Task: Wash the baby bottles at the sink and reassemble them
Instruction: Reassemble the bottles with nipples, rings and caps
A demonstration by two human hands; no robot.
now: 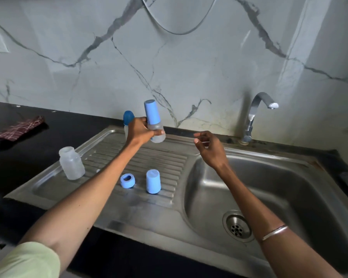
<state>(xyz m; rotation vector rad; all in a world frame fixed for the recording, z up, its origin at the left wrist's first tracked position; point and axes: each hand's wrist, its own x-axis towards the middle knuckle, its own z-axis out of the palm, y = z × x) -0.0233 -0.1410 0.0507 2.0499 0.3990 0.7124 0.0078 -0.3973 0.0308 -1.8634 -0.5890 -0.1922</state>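
My left hand (140,130) grips a baby bottle (153,119) with a light blue cap, held tilted above the back of the draining board. My right hand (208,146) hovers to its right over the basin's edge, fingers loosely curled and holding nothing. Behind my left hand stands another bottle with a darker blue cap (128,117), partly hidden. An uncapped clear bottle (71,163) stands at the board's left edge. A blue screw ring (127,180) and a light blue cap (153,181) sit on the ribbed board near the front.
The steel sink basin (289,189) with its drain (237,228) lies to the right, the tap (257,113) behind it with no water running. A dark red patterned cloth (20,128) lies on the black counter at the left. A marble wall backs the counter.
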